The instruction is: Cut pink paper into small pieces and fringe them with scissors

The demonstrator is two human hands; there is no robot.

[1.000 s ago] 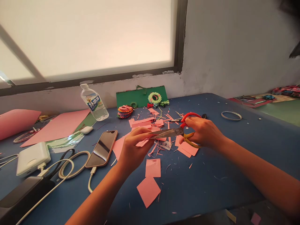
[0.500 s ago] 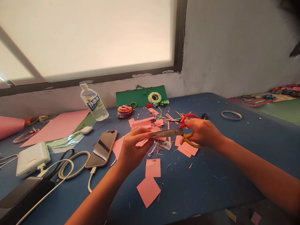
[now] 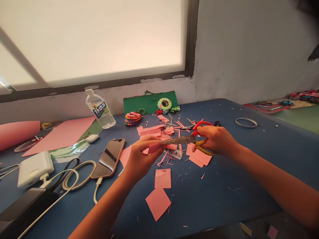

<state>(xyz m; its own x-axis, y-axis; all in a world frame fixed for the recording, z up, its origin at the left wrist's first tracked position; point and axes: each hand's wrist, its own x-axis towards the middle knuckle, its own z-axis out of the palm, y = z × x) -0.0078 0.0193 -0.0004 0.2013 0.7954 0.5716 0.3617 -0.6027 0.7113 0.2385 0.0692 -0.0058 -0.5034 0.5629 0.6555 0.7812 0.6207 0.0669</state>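
Note:
My right hand (image 3: 216,139) is wrapped round the red and yellow handles of the scissors (image 3: 188,138), whose blades point left. The blade tips reach the fingers of my left hand (image 3: 143,154), which pinch a small piece of pink paper (image 3: 152,148) partly hidden by the fingers. Behind and below the blades lies a heap of pink scraps and thin strips (image 3: 179,146). A few pink cards (image 3: 200,156) rest beneath my right hand. Nearer to me, a pink square (image 3: 162,178) lies beside another, turned square (image 3: 158,203).
Phone (image 3: 108,158), white power bank (image 3: 35,168), black case (image 3: 27,207) and cables are at the left. A bottle (image 3: 100,109), green card (image 3: 139,103) and paper rosettes (image 3: 164,104) stand at the back. A tape ring (image 3: 246,122) lies right.
The scissor blades have closed together at my left fingertips. At the far left, the rolled pink sheet has spread further right.

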